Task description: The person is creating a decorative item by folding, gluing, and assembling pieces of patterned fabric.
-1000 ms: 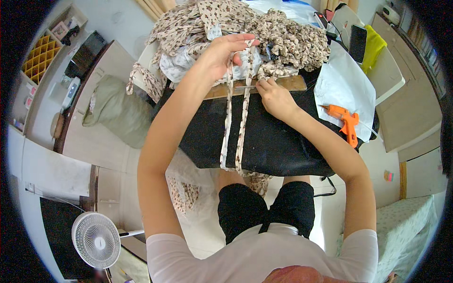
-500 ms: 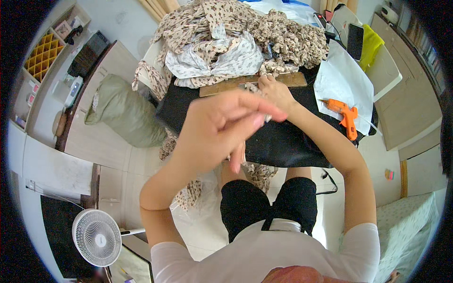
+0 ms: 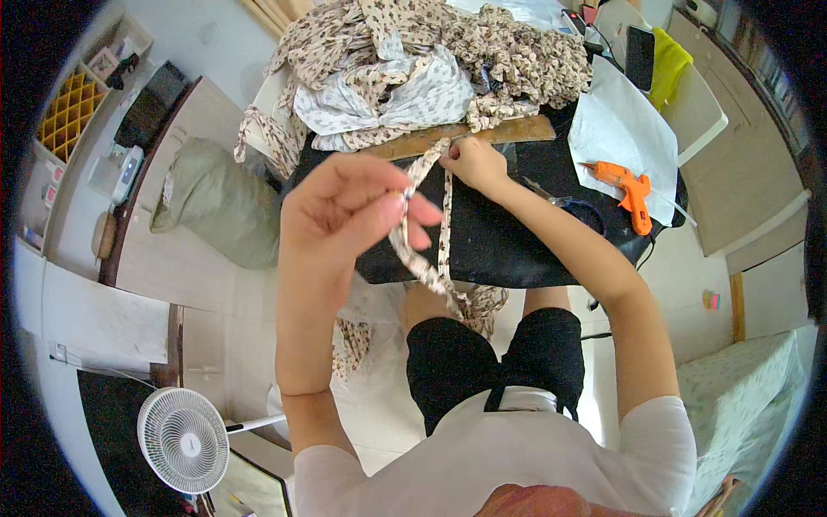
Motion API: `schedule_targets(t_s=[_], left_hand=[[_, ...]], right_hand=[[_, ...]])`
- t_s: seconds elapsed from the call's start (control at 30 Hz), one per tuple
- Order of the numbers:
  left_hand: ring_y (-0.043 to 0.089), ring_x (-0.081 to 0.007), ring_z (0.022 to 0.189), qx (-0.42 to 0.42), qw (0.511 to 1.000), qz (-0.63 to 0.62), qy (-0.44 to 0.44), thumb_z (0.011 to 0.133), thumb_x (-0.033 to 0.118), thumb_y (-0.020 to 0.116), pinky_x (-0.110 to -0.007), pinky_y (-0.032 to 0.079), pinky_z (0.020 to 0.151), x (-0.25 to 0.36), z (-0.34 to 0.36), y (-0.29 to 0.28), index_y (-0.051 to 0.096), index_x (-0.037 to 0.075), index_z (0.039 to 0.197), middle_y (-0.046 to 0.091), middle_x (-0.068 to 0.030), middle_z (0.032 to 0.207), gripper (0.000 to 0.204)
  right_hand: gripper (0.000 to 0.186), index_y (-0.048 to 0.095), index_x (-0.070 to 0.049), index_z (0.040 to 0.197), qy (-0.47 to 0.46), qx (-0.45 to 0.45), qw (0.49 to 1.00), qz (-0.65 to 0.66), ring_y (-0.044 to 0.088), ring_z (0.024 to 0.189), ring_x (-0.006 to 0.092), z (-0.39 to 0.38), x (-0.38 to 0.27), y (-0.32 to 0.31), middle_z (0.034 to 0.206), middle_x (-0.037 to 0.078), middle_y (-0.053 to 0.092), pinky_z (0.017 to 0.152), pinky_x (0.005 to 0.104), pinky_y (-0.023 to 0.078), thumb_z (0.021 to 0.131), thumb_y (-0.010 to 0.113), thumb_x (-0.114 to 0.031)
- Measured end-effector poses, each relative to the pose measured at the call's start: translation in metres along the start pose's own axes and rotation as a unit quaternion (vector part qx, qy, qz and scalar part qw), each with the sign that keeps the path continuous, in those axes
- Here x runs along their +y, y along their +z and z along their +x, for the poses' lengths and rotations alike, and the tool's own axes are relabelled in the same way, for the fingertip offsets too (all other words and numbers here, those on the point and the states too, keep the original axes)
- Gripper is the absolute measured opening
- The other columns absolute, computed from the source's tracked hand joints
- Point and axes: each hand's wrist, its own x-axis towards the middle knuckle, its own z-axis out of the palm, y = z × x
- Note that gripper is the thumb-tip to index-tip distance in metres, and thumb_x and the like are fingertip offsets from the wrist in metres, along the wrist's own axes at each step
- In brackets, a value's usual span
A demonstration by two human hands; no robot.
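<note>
A narrow cream fabric strip with a dark print runs between both hands above the black-covered table. My left hand is raised at the left, its thumb and index finger pinching the strip. Close to the wooden board, my right hand has its fingers closed on the strip too. From there one length hangs straight down, and another curves over to the left hand. Both run toward a bunch of the same printed cloth below the table's near edge.
Printed cloth and ruffled fabric are heaped at the back. An orange glue gun lies on a white sheet at the right. Dark-handled scissors lie partly behind my right forearm. A fan stands at lower left.
My left hand has moved left, away from the right hand. My right hand has shifted slightly left, off the wooden board. The strip now shows plainly between them.
</note>
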Motion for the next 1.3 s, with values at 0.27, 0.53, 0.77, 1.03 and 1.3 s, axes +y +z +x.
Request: schedule_targets(t_s=[0.27,0.53,0.77,1.03,1.3], left_hand=[[0.063,-0.0181,0.064,0.005,1.000,-0.018,-0.009,0.086,0.000,0.057,-0.027,0.051,0.061,0.001,-0.005,0.004,0.058,-0.001,0.096,0.067,-0.0194,0.085,0.010],[0.067,-0.0255,0.083,-0.056,0.984,-0.110,-0.127,0.086,-0.008,0.056,-0.036,0.056,0.073,-0.070,-0.104,0.019,0.054,-0.003,0.094,0.064,-0.0172,0.083,0.009],[0.066,-0.0204,0.085,-0.031,0.944,-0.209,-0.253,0.091,-0.003,0.052,-0.028,0.053,0.071,-0.136,-0.135,0.052,0.035,0.007,0.087,0.064,-0.0230,0.099,0.020],[0.067,-0.0195,0.077,-0.034,0.986,-0.129,-0.096,0.090,-0.003,0.053,-0.027,0.053,0.067,-0.114,-0.112,0.055,0.035,0.006,0.086,0.066,-0.0237,0.096,0.021],[0.066,-0.0201,0.075,0.020,0.987,-0.091,-0.128,0.092,-0.002,0.050,-0.028,0.052,0.066,-0.151,-0.100,0.040,0.035,0.005,0.090,0.066,-0.0204,0.093,0.017]], right_hand=[[0.019,0.061,-0.003,0.099,0.257,-0.274,0.709,0.597,0.058,0.059,0.0100,-0.015,0.029,-0.040,0.067,0.000,0.060,0.055,0.0256,0.049,0.090,0.054,-0.019],[0.024,0.061,0.002,0.100,0.099,-0.359,0.862,0.344,0.055,0.059,0.0130,-0.174,0.004,-0.117,0.069,0.005,0.058,0.052,0.0268,0.044,0.092,0.052,-0.020],[0.043,0.056,-0.002,0.112,-0.169,-0.065,0.982,0.047,0.061,0.089,0.0308,-0.158,0.001,-0.112,0.100,0.014,0.061,0.078,0.0372,0.051,0.072,0.071,-0.009],[0.027,0.064,-0.012,0.104,-0.285,-0.028,0.952,-0.106,0.061,0.091,0.0312,0.026,0.014,-0.030,0.099,0.012,0.061,0.074,0.0401,0.051,0.077,0.062,-0.013],[0.017,0.070,-0.011,0.088,-0.118,0.141,0.977,-0.107,0.064,0.070,0.0343,0.087,0.030,-0.012,0.074,0.015,0.066,0.061,0.0432,0.050,0.080,0.055,-0.012]])
